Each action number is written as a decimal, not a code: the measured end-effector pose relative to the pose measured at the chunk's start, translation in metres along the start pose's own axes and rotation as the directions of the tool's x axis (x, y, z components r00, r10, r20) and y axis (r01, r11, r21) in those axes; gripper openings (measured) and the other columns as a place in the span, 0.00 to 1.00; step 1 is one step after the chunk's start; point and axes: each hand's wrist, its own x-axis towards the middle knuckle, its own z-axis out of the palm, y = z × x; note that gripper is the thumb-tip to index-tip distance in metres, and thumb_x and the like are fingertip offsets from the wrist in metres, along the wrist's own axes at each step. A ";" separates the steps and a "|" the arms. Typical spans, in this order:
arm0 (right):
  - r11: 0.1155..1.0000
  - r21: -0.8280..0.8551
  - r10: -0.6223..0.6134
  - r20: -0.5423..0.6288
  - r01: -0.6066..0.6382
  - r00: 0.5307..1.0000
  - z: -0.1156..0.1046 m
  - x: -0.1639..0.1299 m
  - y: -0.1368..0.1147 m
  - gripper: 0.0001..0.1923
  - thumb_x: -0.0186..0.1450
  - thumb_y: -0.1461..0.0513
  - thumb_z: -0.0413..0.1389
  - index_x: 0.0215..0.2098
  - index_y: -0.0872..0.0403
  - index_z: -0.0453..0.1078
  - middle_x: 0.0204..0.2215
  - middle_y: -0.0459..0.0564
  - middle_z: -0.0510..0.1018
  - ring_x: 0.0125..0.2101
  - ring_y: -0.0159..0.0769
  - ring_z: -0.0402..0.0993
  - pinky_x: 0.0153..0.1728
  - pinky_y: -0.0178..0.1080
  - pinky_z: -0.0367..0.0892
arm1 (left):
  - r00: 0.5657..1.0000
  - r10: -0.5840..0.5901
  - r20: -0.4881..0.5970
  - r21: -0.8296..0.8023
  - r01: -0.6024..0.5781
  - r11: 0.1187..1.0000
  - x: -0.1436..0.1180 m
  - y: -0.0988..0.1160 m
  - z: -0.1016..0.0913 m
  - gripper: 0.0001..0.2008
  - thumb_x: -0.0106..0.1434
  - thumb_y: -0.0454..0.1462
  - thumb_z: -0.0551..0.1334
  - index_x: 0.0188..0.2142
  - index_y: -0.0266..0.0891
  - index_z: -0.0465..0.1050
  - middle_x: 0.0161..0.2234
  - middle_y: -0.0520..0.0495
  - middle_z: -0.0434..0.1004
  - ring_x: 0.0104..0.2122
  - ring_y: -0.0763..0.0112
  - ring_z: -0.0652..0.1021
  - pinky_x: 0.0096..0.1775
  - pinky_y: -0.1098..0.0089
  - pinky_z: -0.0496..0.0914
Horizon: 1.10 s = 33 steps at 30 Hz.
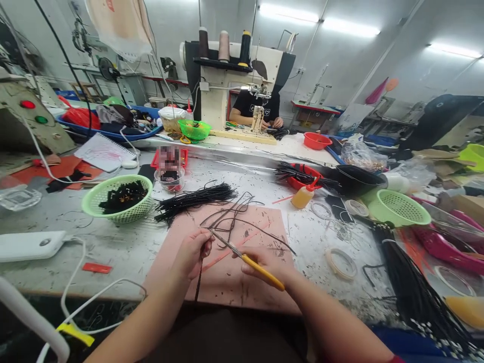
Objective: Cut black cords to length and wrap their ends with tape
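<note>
My left hand (197, 248) pinches a thin dark cord (198, 282), whose end hangs down over the front of a pink mat (181, 222). Yellow-handled scissors (260, 272) are in my right hand (260, 264). Their blades point up and left, with the tips by the fingertips of my left hand; whether they touch the cord I cannot tell. Several loose dark cords (242, 222) lie tangled on the mat just beyond both hands. Behind them rests a thick bundle of black cords (196, 199).
A green basket (88, 204) with black pieces stands at left, near a white power bank (32, 246). To the right are a glue bottle (302, 197), a tape roll (341, 263) and a large black cord bundle (401, 272). Across the table, a person (242, 106) sits behind a sewing machine (215, 96).
</note>
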 end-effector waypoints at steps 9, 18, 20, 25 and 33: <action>1.000 -0.010 -0.019 0.116 0.020 0.993 0.000 0.057 0.001 0.14 0.57 0.53 0.54 0.34 0.53 0.70 0.26 0.44 0.71 0.28 0.33 0.66 0.30 0.34 0.61 | 0.990 -0.021 -0.142 0.010 0.023 1.000 0.010 -0.004 -0.042 0.09 0.44 0.40 0.61 0.18 0.35 0.68 0.12 0.58 0.61 0.13 0.83 0.59 0.17 0.78 0.51; 0.899 0.435 0.143 -0.188 -0.048 0.972 0.030 0.038 -0.013 0.27 0.50 0.59 0.59 0.47 0.50 0.57 0.26 0.42 0.69 0.24 0.30 0.67 0.26 0.36 0.65 | 0.987 -0.138 0.076 0.193 0.122 0.974 -0.028 -0.015 -0.019 0.08 0.40 0.36 0.66 0.22 0.37 0.71 0.18 0.55 0.70 0.18 0.77 0.68 0.22 0.75 0.60; 0.873 0.485 0.174 -0.202 -0.055 0.964 0.038 0.031 -0.016 0.27 0.50 0.58 0.59 0.46 0.50 0.57 0.26 0.43 0.69 0.24 0.31 0.68 0.25 0.36 0.66 | 0.987 -0.119 0.106 0.292 0.083 0.953 -0.032 -0.019 -0.013 0.05 0.40 0.35 0.65 0.20 0.38 0.70 0.16 0.55 0.69 0.18 0.76 0.68 0.21 0.74 0.61; 0.913 0.403 0.171 -0.248 -0.059 0.954 0.047 0.014 -0.019 0.24 0.50 0.60 0.59 0.44 0.50 0.59 0.22 0.42 0.69 0.24 0.32 0.68 0.26 0.36 0.65 | 0.981 -0.049 0.185 0.505 -0.052 0.861 -0.041 -0.031 -0.008 0.01 0.43 0.34 0.61 0.18 0.38 0.70 0.14 0.54 0.68 0.18 0.73 0.67 0.22 0.73 0.60; 0.957 0.276 0.196 -0.396 -0.088 0.897 0.013 -0.011 -0.003 0.22 0.51 0.64 0.55 0.44 0.51 0.59 0.22 0.42 0.69 0.22 0.30 0.66 0.23 0.34 0.63 | 0.974 -0.117 0.192 0.596 -0.021 0.803 -0.046 -0.030 -0.019 0.07 0.43 0.39 0.62 0.23 0.38 0.74 0.16 0.54 0.70 0.16 0.74 0.67 0.20 0.74 0.61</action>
